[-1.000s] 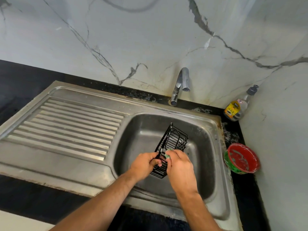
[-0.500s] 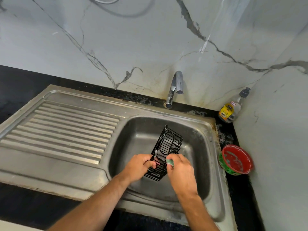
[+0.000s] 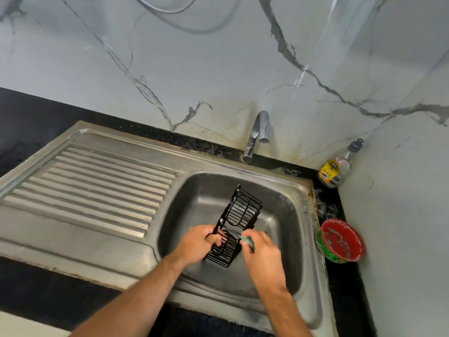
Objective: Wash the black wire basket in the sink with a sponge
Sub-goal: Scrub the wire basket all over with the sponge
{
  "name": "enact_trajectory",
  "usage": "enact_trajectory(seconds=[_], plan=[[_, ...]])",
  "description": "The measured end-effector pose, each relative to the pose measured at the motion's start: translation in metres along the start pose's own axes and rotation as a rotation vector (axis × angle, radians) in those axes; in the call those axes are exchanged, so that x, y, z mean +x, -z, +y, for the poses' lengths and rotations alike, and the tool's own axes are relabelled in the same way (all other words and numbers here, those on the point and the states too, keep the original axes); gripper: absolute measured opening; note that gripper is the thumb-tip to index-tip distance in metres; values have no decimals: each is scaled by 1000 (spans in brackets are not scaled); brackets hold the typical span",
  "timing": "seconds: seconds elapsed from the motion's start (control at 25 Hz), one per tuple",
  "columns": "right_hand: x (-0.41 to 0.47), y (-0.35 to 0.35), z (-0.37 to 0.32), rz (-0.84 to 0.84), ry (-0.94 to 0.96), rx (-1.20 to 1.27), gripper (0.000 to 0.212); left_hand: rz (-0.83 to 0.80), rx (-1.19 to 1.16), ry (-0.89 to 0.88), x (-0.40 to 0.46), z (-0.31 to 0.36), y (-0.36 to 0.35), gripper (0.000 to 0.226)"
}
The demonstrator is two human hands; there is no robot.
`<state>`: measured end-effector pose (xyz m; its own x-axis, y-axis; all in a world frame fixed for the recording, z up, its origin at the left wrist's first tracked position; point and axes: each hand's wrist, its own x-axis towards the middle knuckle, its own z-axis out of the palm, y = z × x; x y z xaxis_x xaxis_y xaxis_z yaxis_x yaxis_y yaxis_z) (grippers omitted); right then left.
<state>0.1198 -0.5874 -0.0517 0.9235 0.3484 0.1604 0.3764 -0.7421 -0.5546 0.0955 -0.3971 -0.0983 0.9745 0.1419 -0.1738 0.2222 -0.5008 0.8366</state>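
The black wire basket (image 3: 237,224) is held tilted over the basin of the sink (image 3: 301,190), its near end low between the two hands and its far end raised toward the tap (image 3: 256,135). Nearest the camera, the left hand (image 3: 199,244) curls its fingers round the basket's left rim near the lower end and steadies it. The right hand (image 3: 263,254) pinches a small green sponge (image 3: 247,242) between thumb and fingertips (only a sliver of it shows), pressed at or just beside the basket's right edge.

The step in hand looks like the scrubbing itself, working the lower right side of the frame. The next move probably calls for drawing the sponge along the wires toward the raised end, or turning the basket with the left hand to bring an unscrubbed face round, while the grip on the rim stays firm enough that the light frame does not twist away.

Further off, at the right of the sink, a red and green bowl (image 3: 340,240) sits on the dark counter (image 3: 345,288), and a soap bottle (image 3: 335,166) stands in the corner against the marble wall.

Hard to make out: whether the sponge carries suds, whether the wires are wet, and whether any water runs from the tap (none is evident). The basket's underside and the drain are hidden, and both forearms are cut off at the lower edge.
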Motion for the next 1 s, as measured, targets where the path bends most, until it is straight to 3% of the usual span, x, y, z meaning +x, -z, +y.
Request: enact_trajectory(seconds=[0.24, 0.4, 0.48, 0.64, 0.72, 0.8, 0.88, 1.0], plan=[[11, 3, -36, -139, -226, 225, 12, 96, -114, 181, -3, 0, 10, 31], [6, -2, -52, -123, -356, 493, 11, 235, -453, 351, -11, 11, -11, 14], [5, 1, -55, -190, -433, 703, 12, 231, -546, 469, -11, 13, -16, 17], [8, 22, -42, -324, -534, 883, 12, 80, -341, 407, -5, 25, -8, 18], [11, 29, -37, -237, -572, 843, 10, 33, -199, 366, -3, 29, -8, 17], [13, 30, -39, -107, -530, 645, 11, 9, -158, 359, -2, 30, -9, 16], [16, 28, -49, -75, -415, 392, 14, -9, -154, 366, -1, 32, -6, 14], [16, 27, -54, -44, -323, 237, 25, -32, -142, 365, -1, 32, -2, 14]])
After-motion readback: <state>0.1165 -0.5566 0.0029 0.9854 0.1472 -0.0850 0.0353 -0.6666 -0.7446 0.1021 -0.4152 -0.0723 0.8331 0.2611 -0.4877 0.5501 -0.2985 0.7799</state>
